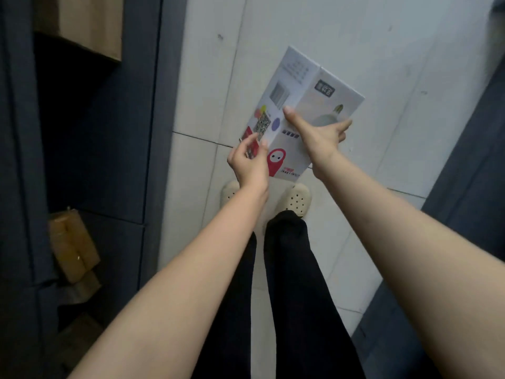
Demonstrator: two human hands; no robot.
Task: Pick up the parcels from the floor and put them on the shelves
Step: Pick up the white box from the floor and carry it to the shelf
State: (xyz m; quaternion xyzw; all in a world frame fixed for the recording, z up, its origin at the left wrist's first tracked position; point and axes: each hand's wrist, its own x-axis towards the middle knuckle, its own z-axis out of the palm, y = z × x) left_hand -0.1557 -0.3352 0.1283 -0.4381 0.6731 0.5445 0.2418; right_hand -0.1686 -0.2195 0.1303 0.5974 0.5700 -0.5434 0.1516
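Note:
A white printed box [297,86] with a red figure, a QR code and a light-bulb picture is held above the tiled floor in front of my feet. My right hand [318,138] grips its near right side, thumb on the upper face and fingers around the edge. My left hand [250,160] touches its near left corner with thumb and fingertips. The dark blue shelves [117,149] stand to my left.
Brown cardboard parcels sit in the shelf unit: one at the top left [90,26], another lower down [72,247]. A dark blue unit [470,165] borders the aisle on the right. My cream shoes [295,199] and black trousers are below the box.

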